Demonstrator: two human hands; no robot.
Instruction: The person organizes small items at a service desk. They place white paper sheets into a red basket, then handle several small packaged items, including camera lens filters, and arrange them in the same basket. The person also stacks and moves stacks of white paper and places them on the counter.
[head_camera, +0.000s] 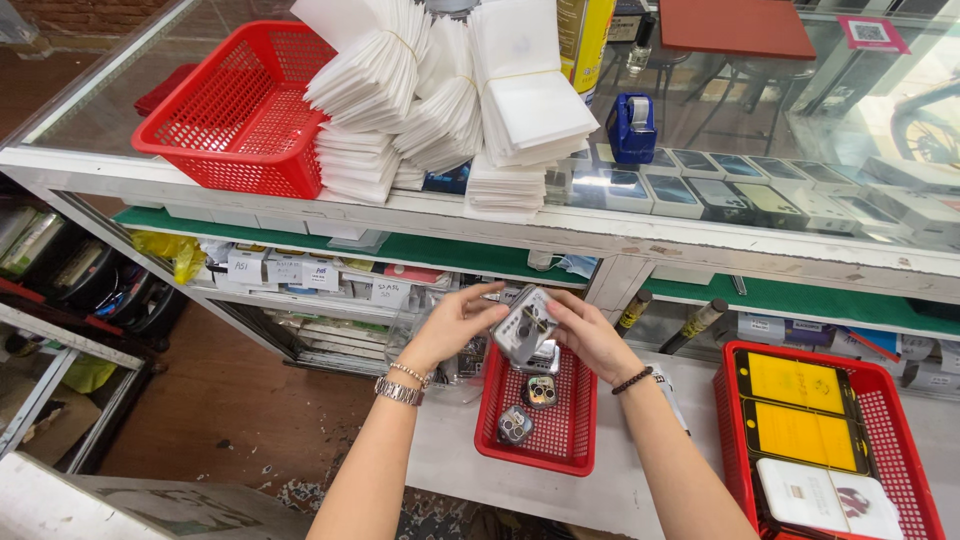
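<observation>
Here, a glass display case (760, 215) with a worn white frame stretches across the view, its top carrying bundles of white sleeves (440, 95) tied with bands, a big red basket (240, 105) to their left and a blue tape dispenser (632, 128) to their right; boxed items lie in rows under the glass. Below it, a white bench (450, 450) holds two more baskets: a large red one (890, 400) at the right with yellow-fronted flat packs and a white pack, and a small red basket (565, 440) straight under the hands, with a few small clear packets of camera-lens covers in it. Both hands meet above that small basket. The left hand (455, 325), with a metal watch and a thin bracelet at the wrist, and the right hand (590, 335), with a dark bead bracelet, share a clear packet (525, 325), each grip closed on one side of it, fingertips pinching its edges.
</observation>
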